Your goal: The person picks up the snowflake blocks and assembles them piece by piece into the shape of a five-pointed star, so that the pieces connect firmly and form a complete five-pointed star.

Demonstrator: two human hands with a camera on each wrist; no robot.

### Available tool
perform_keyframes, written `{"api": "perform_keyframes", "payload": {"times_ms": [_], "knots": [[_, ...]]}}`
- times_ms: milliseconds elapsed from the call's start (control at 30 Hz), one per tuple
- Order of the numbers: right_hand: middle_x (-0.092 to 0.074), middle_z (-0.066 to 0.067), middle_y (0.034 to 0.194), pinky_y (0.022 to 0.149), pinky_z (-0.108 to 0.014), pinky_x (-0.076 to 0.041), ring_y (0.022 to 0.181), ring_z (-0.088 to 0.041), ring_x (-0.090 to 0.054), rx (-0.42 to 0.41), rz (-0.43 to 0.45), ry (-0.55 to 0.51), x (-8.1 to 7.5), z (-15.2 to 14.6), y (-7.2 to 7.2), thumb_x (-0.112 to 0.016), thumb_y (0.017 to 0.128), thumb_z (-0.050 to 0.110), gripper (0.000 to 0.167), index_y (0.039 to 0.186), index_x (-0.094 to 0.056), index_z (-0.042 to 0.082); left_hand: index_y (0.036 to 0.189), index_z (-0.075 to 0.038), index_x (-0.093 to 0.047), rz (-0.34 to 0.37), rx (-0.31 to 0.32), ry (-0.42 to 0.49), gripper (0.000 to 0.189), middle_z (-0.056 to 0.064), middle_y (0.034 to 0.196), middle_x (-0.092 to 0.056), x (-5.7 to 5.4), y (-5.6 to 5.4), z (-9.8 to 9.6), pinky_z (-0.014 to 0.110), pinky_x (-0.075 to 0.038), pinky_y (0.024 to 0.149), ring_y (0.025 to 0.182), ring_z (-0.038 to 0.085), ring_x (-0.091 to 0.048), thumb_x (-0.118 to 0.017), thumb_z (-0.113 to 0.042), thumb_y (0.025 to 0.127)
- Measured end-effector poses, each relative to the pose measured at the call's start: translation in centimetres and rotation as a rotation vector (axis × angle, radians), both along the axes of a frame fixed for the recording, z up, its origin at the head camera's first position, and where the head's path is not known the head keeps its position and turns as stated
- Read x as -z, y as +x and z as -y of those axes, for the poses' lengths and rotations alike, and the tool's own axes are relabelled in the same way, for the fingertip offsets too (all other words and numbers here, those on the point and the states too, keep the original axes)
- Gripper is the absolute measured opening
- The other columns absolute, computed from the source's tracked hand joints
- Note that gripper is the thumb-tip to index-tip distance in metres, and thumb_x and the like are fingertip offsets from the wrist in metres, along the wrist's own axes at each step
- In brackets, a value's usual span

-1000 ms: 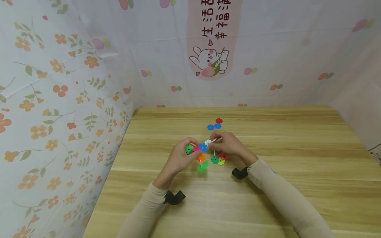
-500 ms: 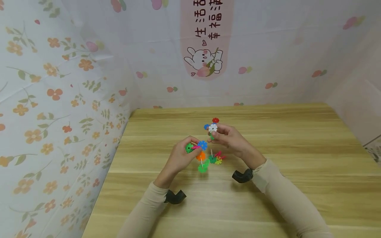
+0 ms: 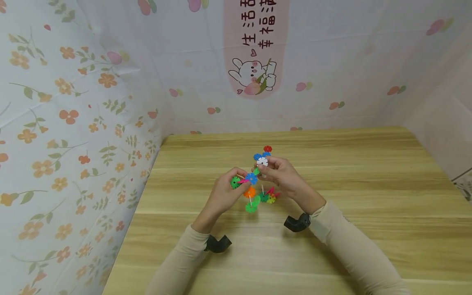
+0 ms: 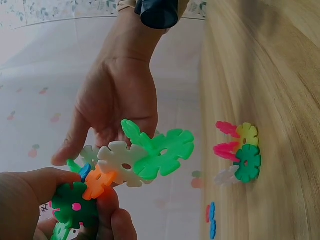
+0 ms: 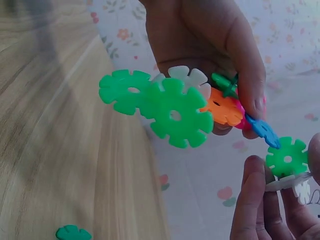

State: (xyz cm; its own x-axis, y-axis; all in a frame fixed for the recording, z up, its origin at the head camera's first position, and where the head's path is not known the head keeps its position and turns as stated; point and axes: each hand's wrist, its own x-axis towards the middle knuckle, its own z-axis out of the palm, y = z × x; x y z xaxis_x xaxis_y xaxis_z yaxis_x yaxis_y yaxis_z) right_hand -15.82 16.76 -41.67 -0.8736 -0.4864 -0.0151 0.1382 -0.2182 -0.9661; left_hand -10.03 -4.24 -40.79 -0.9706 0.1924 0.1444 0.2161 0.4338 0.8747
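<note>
My left hand (image 3: 223, 194) pinches a chain of slotted plastic snowflake discs. In it are a dark green disc (image 4: 65, 197), a pink one, a blue disc (image 5: 262, 131), an orange disc (image 5: 227, 114), a white disc (image 4: 115, 160) and light green discs (image 5: 167, 130) at the far end. My right hand (image 3: 287, 178) holds a smaller piece between thumb and fingers: a light green disc (image 5: 295, 152) with white discs (image 3: 262, 161) joined to it. The green disc's edge is right at the blue disc's edge. My right fingertips partly cover the white discs.
On the wooden table (image 3: 332, 254) lies another joined cluster with a teal disc (image 4: 252, 155), a yellow disc (image 4: 247, 132), pink discs and a white one. Behind my right hand are blue discs (image 3: 257, 157) and a red disc (image 3: 267, 149). A patterned cloth (image 3: 184, 114) hangs behind.
My right hand first moved up and away from the chain and turned its white disc face-on, then came back left to the blue disc. My left hand stays nearly in place.
</note>
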Motion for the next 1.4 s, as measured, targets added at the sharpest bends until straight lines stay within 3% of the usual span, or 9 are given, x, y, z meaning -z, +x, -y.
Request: {"api": "perform_keyframes", "payload": {"times_ms": [167,267,400,667,800,900,1033,1167,1400], "knots": [[-0.069,-0.023,0.11,0.089,-0.039,-0.055,0.094,-0.02,-0.069,0.031,-0.061,0.068,0.2,0.1,0.0,-0.068,0.097,0.018,0.02,0.103,-0.064,-0.001,0.105,-0.015,-0.065,-0.026,0.008,-0.019,0.013,0.0,0.088,-0.068,0.0,0.1,-0.1,0.025,-0.036,0.051,0.058,0.012,-0.046,-0.071,-0.017,0.094],[-0.069,-0.025,0.11,0.087,-0.04,-0.055,0.097,-0.021,-0.069,0.04,-0.092,0.082,0.2,0.2,0.1,-0.07,0.095,0.017,0.019,0.095,-0.062,-0.001,0.104,-0.012,-0.064,-0.038,0.011,-0.001,0.013,0.002,0.088,-0.067,0.1,0.2,-0.3,0.023,-0.031,0.045,0.048,0.011,-0.038,-0.07,-0.013,0.093],[-0.07,-0.022,0.108,0.086,-0.037,-0.056,0.097,-0.023,-0.069,0.038,-0.121,0.057,0.1,0.5,0.3,-0.071,0.094,0.018,0.022,0.099,-0.064,-0.003,0.102,-0.012,-0.062,-0.05,0.01,0.04,0.011,0.002,0.095,-0.066,0.3,0.3,-0.5,0.024,-0.039,0.051,0.06,0.011,-0.05,-0.069,-0.011,0.094],[-0.07,-0.012,0.104,0.086,-0.04,-0.056,0.092,-0.021,-0.067,0.014,-0.108,0.071,0.7,1.1,0.5,-0.072,0.094,0.018,0.035,0.112,-0.064,-0.01,0.097,-0.012,-0.061,-0.013,-0.001,0.118,0.009,0.003,0.088,-0.06,1.2,0.6,-0.4,0.023,-0.032,0.043,0.056,0.014,-0.044,-0.069,-0.009,0.093],[-0.07,-0.01,0.1,0.084,-0.041,-0.056,0.089,-0.019,-0.067,0.003,-0.109,0.112,1.0,1.0,0.4,-0.071,0.095,0.018,0.03,0.11,-0.065,-0.007,0.097,-0.013,-0.062,0.036,-0.003,0.116,0.008,0.004,0.094,-0.062,1.4,0.6,-0.4,0.027,-0.045,0.057,0.076,0.019,-0.055,-0.069,-0.012,0.093],[-0.069,-0.011,0.101,0.082,-0.039,-0.057,0.086,-0.018,-0.066,-0.013,-0.113,0.155,1.0,0.8,0.3,-0.068,0.097,0.021,0.039,0.119,-0.062,-0.011,0.099,-0.014,-0.063,0.092,-0.017,0.112,0.009,0.003,0.1,-0.063,1.5,0.5,-0.5,0.033,-0.049,0.067,0.088,0.022,-0.058,-0.069,-0.016,0.093],[-0.067,-0.02,0.115,0.087,-0.048,-0.055,0.092,-0.025,-0.069,-0.034,-0.104,0.185,0.9,0.1,0.3,-0.064,0.099,0.028,0.057,0.14,-0.046,-0.008,0.104,-0.014,-0.063,0.143,-0.059,0.143,0.014,0.005,0.102,-0.064,1.7,0.2,-0.5,0.037,-0.052,0.066,0.08,0.023,-0.062,-0.068,-0.022,0.094],[-0.064,-0.026,0.121,0.092,-0.058,-0.05,0.1,-0.035,-0.069,-0.051,-0.099,0.182,0.9,-0.4,0.2,-0.064,0.1,0.025,0.053,0.14,-0.046,-0.003,0.108,-0.008,-0.062,0.157,-0.086,0.216,0.018,0.009,0.098,-0.065,1.8,0.1,-0.5,0.041,-0.056,0.072,0.075,0.02,-0.066,-0.069,-0.02,0.095],[-0.071,-0.014,0.107,0.091,-0.056,-0.051,0.097,-0.034,-0.069,-0.007,-0.127,0.229,0.6,-0.6,0.1,-0.067,0.098,0.021,0.04,0.128,-0.056,-0.003,0.113,-0.006,-0.06,0.196,0.023,0.267,0.027,0.011,0.108,-0.062,1.8,0.1,-0.4,0.039,-0.058,0.076,0.078,0.022,-0.069,-0.068,-0.026,0.097]]}}
